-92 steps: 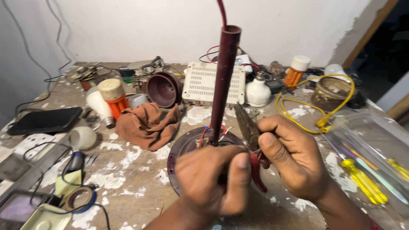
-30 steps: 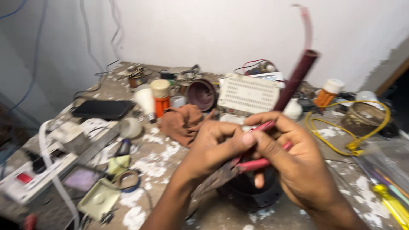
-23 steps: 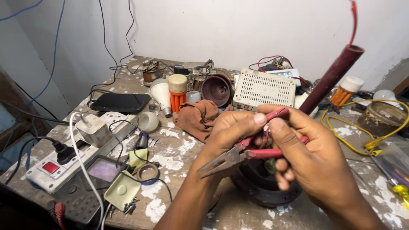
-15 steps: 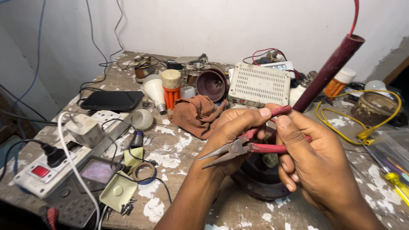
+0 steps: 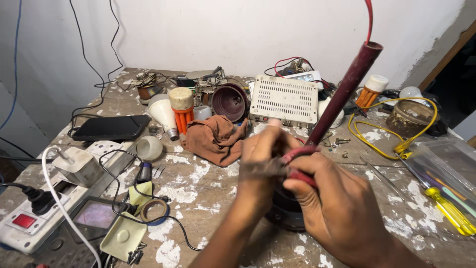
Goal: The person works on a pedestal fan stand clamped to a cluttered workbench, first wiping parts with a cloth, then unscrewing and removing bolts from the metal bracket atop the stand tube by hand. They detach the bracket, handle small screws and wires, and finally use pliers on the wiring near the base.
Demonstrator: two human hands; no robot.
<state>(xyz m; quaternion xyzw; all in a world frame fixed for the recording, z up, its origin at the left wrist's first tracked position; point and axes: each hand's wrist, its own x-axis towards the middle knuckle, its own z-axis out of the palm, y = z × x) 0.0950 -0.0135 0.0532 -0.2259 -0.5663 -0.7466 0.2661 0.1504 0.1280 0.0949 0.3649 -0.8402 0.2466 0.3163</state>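
Your right hand is curled tight around the red handles of the pliers, fingers wrapped closed with the thumb pressing on top. Your left hand meets it from the left, its fingers bent and closed over the front of the pliers, so the metal nose is hidden and blurred; you cannot tell what the tips grip. What shows of the pliers runs roughly level, handles toward your right hand and the working end toward your left. Just behind your hands, a dark red tube rises on a slant, its lower end hidden by your fingers and its open top leaning up and to the right, with a red wire coming out of the top. Under your hands sits a dark round base on the paint-spattered table. A brown rag lies just left of your left hand, and a white vented box stands behind it near the wall. A yellow cable loops at the right, close to a yellow-handled screwdriver. At the far left lie a white power strip and a roll of tape.
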